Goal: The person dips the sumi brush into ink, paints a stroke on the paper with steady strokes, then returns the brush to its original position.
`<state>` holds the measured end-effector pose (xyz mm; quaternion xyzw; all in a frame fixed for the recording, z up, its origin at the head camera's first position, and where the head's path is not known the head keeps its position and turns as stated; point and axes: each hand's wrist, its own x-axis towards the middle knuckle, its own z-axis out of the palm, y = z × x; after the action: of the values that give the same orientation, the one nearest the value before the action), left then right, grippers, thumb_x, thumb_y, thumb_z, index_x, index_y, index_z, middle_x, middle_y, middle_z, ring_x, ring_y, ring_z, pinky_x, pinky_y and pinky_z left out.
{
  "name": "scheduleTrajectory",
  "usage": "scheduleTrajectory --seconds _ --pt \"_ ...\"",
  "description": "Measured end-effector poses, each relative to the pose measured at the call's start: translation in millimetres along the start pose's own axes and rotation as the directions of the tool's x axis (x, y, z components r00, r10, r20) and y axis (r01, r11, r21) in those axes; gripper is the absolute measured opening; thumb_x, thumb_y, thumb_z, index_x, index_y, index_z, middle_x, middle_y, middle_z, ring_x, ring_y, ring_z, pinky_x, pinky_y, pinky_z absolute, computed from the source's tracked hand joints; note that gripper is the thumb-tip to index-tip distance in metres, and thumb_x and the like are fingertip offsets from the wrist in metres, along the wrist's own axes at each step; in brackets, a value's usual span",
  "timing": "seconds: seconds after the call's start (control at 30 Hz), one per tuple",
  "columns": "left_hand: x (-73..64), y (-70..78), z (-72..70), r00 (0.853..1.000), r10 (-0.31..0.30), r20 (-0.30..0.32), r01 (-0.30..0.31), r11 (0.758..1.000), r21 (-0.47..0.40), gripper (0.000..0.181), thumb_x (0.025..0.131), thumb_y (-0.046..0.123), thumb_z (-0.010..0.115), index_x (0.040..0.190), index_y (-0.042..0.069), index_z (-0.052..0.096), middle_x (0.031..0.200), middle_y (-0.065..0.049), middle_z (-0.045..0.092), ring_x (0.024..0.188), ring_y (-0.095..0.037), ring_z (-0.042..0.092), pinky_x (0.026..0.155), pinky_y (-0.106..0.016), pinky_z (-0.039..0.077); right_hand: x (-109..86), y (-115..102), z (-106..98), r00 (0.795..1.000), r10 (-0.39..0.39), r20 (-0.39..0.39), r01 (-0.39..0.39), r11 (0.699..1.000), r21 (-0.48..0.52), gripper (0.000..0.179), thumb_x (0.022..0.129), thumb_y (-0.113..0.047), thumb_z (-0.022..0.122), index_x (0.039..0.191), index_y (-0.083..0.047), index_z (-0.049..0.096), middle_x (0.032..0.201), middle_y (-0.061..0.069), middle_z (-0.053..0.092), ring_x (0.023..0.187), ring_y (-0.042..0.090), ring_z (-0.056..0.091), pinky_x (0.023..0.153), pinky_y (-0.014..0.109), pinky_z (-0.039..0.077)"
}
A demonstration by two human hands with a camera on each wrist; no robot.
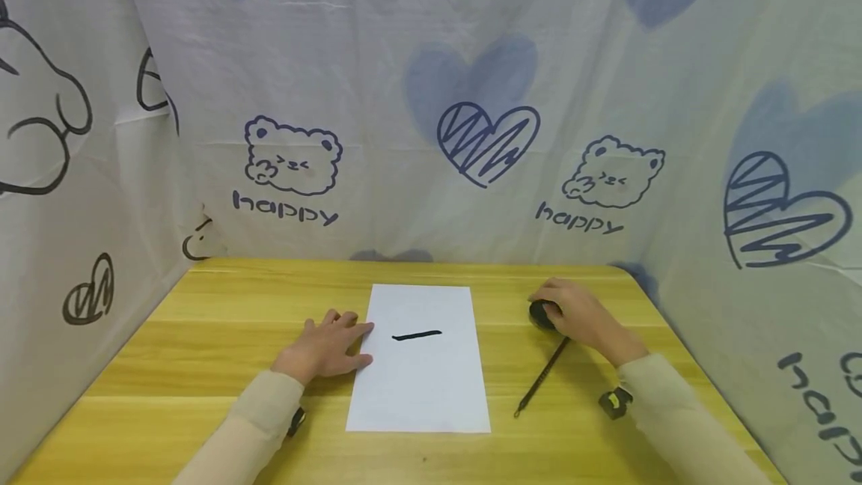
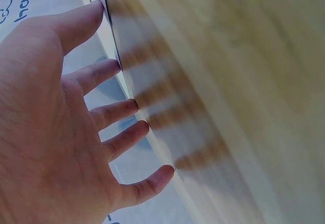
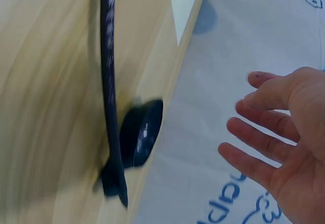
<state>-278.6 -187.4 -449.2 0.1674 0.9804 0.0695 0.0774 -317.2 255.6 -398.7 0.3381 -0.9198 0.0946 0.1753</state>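
Note:
A sheet of white paper (image 1: 420, 388) lies on the wooden table, bearing one black, nearly horizontal stroke (image 1: 417, 335). At its left edge my left hand (image 1: 328, 346) rests with spread fingers, the thumb and fingertips touching the paper's side; the wrist view shows the same hand (image 2: 66, 117) with fingers apart. To the right, my right hand (image 1: 575, 310) hovers over a small black dish (image 1: 541, 315). In the right wrist view the hand (image 3: 284, 137) is loosely bent, apart from the dish (image 3: 142, 132) and holding nothing. A dark brush (image 3: 108, 71) lies beside the dish, its head propped on a small black piece (image 3: 108, 181).
The brush handle (image 1: 539, 380) points toward the front, ending in a small loop. A printed cloth (image 1: 390, 208) hangs behind the table and along both sides. Small black devices are worn at the left wrist (image 1: 295, 421) and right wrist (image 1: 616, 403).

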Motion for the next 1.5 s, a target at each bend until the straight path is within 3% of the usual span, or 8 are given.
scheduleTrajectory --seconds 0.13,0.33,0.43,0.87,1.17,1.5 --pt "0.2 0.8 -0.6 1.000 -0.002 0.002 0.002 1.000 -0.002 0.065 0.098 0.054 0.062 0.153 0.020 0.051 0.159 -0.018 0.044 0.146 -0.046 0.038 0.109 -0.082 0.028 8.0 -15 11 1.000 0.017 0.023 -0.018 0.997 0.069 0.026 0.092 0.007 0.064 0.109 -0.005 0.078 0.108 0.012 0.076 0.094 0.028 0.072 0.078 0.042 0.059" --pt "0.8 0.8 -0.7 1.000 0.004 0.004 -0.004 1.000 -0.010 0.065 0.098 0.052 0.062 0.154 0.020 0.050 0.160 -0.018 0.043 0.146 -0.046 0.037 0.110 -0.082 0.027 13.1 -36 27 0.983 0.042 0.177 -0.068 0.987 0.143 0.025 0.093 0.003 0.066 0.115 -0.005 0.076 0.115 0.012 0.074 0.102 0.030 0.072 0.086 0.043 0.061" --pt "1.5 -0.1 0.5 1.000 0.005 0.003 -0.005 1.000 -0.007 0.065 0.099 0.052 0.062 0.154 0.020 0.050 0.160 -0.018 0.043 0.146 -0.047 0.037 0.109 -0.083 0.027 14.6 -43 34 0.976 0.042 0.212 -0.078 0.984 0.162 0.024 0.094 0.001 0.068 0.116 -0.004 0.075 0.115 0.013 0.074 0.098 0.029 0.073 0.082 0.040 0.061" --pt "1.4 -1.5 -2.0 1.000 0.012 -0.006 -0.012 1.000 -0.010 0.065 0.098 0.052 0.063 0.152 0.019 0.052 0.159 -0.019 0.044 0.144 -0.047 0.039 0.108 -0.082 0.029 25.0 -56 49 0.981 0.048 0.189 -0.090 0.972 0.218 0.022 0.094 0.000 0.066 0.114 -0.003 0.076 0.112 0.011 0.076 0.097 0.027 0.074 0.082 0.037 0.061" --pt "3.4 -3.7 1.1 1.000 0.007 0.002 -0.007 1.000 -0.019 0.066 0.097 0.053 0.064 0.153 0.020 0.051 0.160 -0.018 0.044 0.145 -0.046 0.039 0.109 -0.082 0.027 30.3 -70 55 0.980 0.121 0.156 -0.157 0.958 0.240 0.023 0.097 -0.007 0.063 0.117 -0.005 0.075 0.116 0.011 0.076 0.103 0.028 0.072 0.087 0.044 0.060" --pt "-0.2 -1.9 -0.2 1.000 0.002 0.003 -0.002 0.999 -0.033 0.065 0.097 0.051 0.065 0.152 0.020 0.052 0.160 -0.019 0.044 0.144 -0.045 0.039 0.110 -0.081 0.027 34.9 -78 61 0.981 0.139 0.134 -0.169 0.954 0.249 0.023 0.097 -0.008 0.063 0.116 -0.005 0.075 0.117 0.011 0.075 0.103 0.029 0.071 0.088 0.047 0.059"
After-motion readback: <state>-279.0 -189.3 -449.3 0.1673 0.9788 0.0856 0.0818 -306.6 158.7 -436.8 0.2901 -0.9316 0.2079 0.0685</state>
